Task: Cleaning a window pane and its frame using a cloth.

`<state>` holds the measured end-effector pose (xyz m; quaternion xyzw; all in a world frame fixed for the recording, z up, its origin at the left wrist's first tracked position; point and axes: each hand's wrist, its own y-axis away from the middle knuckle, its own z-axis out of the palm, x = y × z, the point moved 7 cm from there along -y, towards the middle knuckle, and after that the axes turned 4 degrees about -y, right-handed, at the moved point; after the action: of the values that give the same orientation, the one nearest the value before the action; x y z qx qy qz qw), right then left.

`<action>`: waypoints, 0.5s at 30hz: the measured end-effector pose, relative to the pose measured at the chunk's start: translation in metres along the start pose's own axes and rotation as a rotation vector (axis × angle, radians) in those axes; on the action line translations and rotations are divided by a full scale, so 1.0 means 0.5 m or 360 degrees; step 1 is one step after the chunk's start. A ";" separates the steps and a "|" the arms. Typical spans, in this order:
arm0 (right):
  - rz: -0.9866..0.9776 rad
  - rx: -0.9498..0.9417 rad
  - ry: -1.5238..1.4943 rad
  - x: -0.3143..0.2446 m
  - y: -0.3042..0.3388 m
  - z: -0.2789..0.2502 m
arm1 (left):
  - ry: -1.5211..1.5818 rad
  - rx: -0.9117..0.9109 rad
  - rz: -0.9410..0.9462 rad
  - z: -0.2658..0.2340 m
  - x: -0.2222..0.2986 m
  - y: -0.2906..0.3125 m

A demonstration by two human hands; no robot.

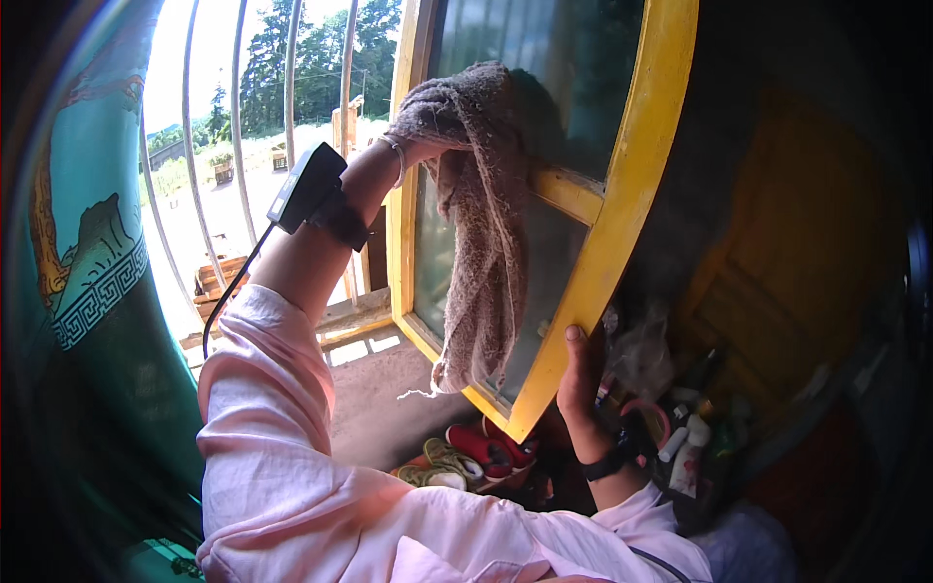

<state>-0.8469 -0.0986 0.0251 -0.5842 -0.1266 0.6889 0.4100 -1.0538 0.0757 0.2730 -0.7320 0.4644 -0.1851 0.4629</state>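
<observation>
A greyish-brown towel (481, 233) is bunched over my left hand (424, 152), against the glass of a yellow-framed window sash (641, 117). The cloth hides the fingers of that hand, and its long end hangs down across the lower pane and the crossbar. My right hand (581, 379) grips the sash's lower outer edge. Its thumb lies on the near face of the yellow wood, while the other fingers are out of sight behind it. The sash stands swung open into the room.
Vertical metal bars (238, 126) cross the window opening at left, beside a green patterned curtain (97, 253). Below the sash are red shoes (478, 451) and green shoes (449, 459). Bottles (688, 457) and a clear plastic bag (641, 360) crowd the dark right side.
</observation>
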 end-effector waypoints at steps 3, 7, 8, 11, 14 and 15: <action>-0.0013 -0.0016 0.0033 -0.011 0.010 0.000 | -0.0681 0.0068 -0.0149 -0.002 -0.070 0.020; -0.0095 -0.0147 0.0164 -0.008 0.019 0.023 | -0.0934 0.0715 -0.0046 -0.059 -0.132 0.000; -0.0075 -0.0169 0.0152 -0.007 0.019 0.026 | -0.0874 0.0717 -0.0093 -0.076 -0.137 -0.042; -0.0084 -0.0109 0.0084 -0.016 0.019 0.019 | -0.0780 0.0772 -0.0143 -0.111 -0.121 -0.138; 0.0009 -0.0064 0.0074 0.001 0.029 0.017 | -0.0671 0.0739 -0.0119 -0.077 -0.103 -0.176; -0.0008 -0.0055 0.0082 0.003 0.027 0.011 | -0.0638 0.0712 -0.0093 -0.060 -0.090 -0.173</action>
<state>-0.8574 -0.1045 0.0168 -0.6084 -0.1294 0.6704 0.4047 -1.0533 0.1110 0.3689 -0.6468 0.2904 -0.1478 0.6896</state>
